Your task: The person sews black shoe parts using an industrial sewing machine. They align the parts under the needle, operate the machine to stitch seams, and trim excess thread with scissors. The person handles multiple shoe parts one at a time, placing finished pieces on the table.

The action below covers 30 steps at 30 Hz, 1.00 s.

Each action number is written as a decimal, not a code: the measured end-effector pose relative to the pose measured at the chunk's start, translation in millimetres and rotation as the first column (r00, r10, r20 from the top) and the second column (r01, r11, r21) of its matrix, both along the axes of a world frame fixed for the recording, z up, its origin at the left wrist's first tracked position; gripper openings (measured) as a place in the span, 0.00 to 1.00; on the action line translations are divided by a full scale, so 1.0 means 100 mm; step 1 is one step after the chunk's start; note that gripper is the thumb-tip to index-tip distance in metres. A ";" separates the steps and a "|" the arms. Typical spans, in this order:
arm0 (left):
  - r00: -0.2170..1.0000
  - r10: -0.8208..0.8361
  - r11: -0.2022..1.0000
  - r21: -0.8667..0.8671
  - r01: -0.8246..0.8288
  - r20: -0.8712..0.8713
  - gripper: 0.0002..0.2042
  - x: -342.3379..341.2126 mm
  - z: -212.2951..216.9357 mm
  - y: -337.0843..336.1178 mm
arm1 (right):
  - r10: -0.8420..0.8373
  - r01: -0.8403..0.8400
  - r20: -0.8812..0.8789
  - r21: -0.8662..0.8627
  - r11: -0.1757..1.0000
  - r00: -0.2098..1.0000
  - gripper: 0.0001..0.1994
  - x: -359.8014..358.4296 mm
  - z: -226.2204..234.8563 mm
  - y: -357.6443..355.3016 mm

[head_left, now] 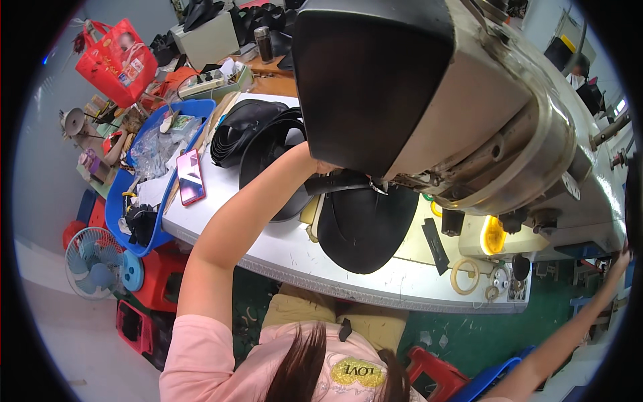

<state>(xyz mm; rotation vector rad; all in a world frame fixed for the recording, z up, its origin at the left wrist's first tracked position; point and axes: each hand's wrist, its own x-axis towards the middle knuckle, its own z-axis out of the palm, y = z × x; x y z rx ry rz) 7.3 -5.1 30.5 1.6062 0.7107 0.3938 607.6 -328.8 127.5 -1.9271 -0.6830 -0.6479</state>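
Note:
A large industrial sewing machine [415,100] fills the upper middle of the head view. My left arm reaches up to its needle area, where my left hand [324,166] is mostly hidden behind the machine's black head cover. Close by that hand, a narrow black strip [338,182] runs toward the needle. Below the needle, a rounded black flat piece [367,234] lies on the white table, its curved edge toward me. My right arm stretches to the far right, with my right hand [625,256] at the machine's end; its fingers are too small to make out.
Coiled black strips [248,127] sit left of the machine on the white table [295,266]. A phone [190,177] lies near blue bins [115,201]. A tape roll [465,276] and a black scrap [435,245] lie right. A fan [94,262] and red stool [159,278] stand lower left.

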 end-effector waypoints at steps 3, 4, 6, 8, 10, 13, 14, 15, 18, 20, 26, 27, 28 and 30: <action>1.000 -0.004 1.000 -0.009 0.004 0.003 0.15 0.01 -0.01 0.00 | -0.055 0.043 0.061 0.177 0.983 0.997 0.17 -0.08 -0.86 0.05; 1.000 -0.002 1.000 -0.009 0.003 0.004 0.15 0.01 -0.03 0.00 | 0.008 -0.023 0.148 0.103 0.994 0.989 0.17 -0.22 -1.35 0.18; 1.000 0.003 1.000 -0.008 -0.003 -0.004 0.15 0.01 -0.04 0.00 | 0.143 -0.134 0.295 -0.049 0.990 0.945 0.19 -0.42 -2.02 0.31; 1.000 -0.029 0.999 -0.016 0.029 0.008 0.15 0.05 -0.03 0.01 | 0.196 -0.275 0.327 0.216 0.937 0.925 0.18 0.11 -1.79 -0.05; 1.000 0.002 1.000 -0.027 -0.002 -0.006 0.14 0.01 -0.05 0.00 | 0.091 -0.132 0.187 0.218 0.967 0.978 0.18 -0.13 -1.22 0.03; 1.000 -0.002 0.999 -0.032 0.002 -0.003 0.14 0.01 -0.04 0.01 | 0.020 -0.041 0.182 0.108 0.993 0.983 0.18 -0.21 -0.36 -0.05; 1.000 -0.015 0.999 -0.032 0.015 0.000 0.14 0.02 -0.05 0.01 | 0.032 -0.034 0.123 0.018 0.999 0.992 0.18 0.19 -0.32 -0.22; 1.000 -0.029 0.999 -0.030 0.029 0.004 0.14 0.04 -0.04 0.01 | 0.036 -0.031 0.059 -0.072 0.997 0.998 0.18 0.42 -0.24 -0.35; 1.000 -0.017 0.999 -0.036 0.017 -0.002 0.14 0.03 -0.05 0.01 | 0.028 -0.035 0.082 0.083 0.996 0.996 0.19 0.46 -0.61 -0.26; 1.000 -0.015 0.999 -0.036 0.015 -0.001 0.14 0.02 -0.05 0.01 | 0.141 -0.143 0.024 0.156 0.977 0.990 0.20 0.11 -1.06 -0.16; 1.000 -0.012 0.999 -0.037 0.012 0.004 0.14 0.00 -0.07 0.01 | 0.144 -0.153 0.139 0.057 0.987 0.980 0.10 -1.77 -1.53 0.07; 1.000 -0.008 0.999 -0.036 0.009 0.004 0.14 0.00 -0.07 0.01 | 0.246 -0.246 0.014 0.014 0.969 0.969 0.10 -2.03 -1.62 0.08; 1.000 -0.008 0.999 -0.034 0.008 -0.003 0.14 0.01 -0.07 0.01 | 0.374 -0.336 0.194 -0.205 0.919 0.907 0.11 -2.39 -1.59 0.20; 1.000 -0.010 0.999 -0.034 0.010 -0.005 0.14 0.02 -0.05 0.02 | 0.510 -0.357 0.346 -0.419 0.835 0.787 0.13 -2.91 -1.58 0.42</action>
